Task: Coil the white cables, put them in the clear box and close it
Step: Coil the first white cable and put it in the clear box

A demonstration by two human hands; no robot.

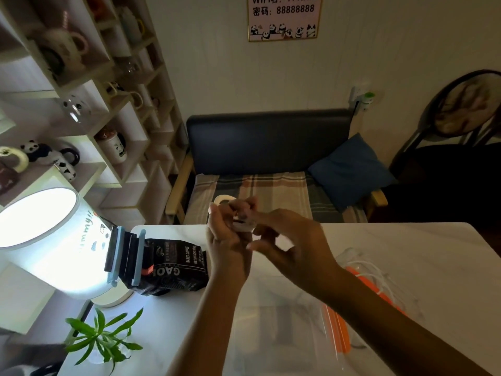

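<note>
Holding white cable [244, 226] in both hands' grip | clear box [287, 329] contents unclear

Both hands raised over far edge of table [406, 245], abt centre. Left hand [230, 240] just left of right hand [292, 237], touching; small coil of cable [244, 226] pinched btwn them. Clear box [284, 327] on table below forearms, nearest viewer. More cable [379, 278] on table right of box, partly behind right forearm. Coffee bag [173, 264] on table left of hands; lamp [54, 240] further left, at table's left end. Plant [103, 337] at near-left corner, in front of lamp. Sofa [271, 158] behind table; cushion [349, 169] on its right end. Shelves w/ mugs [81, 90] far left, chair [466, 118] far right. Sign [283, 17] on wall above sofa.
</note>
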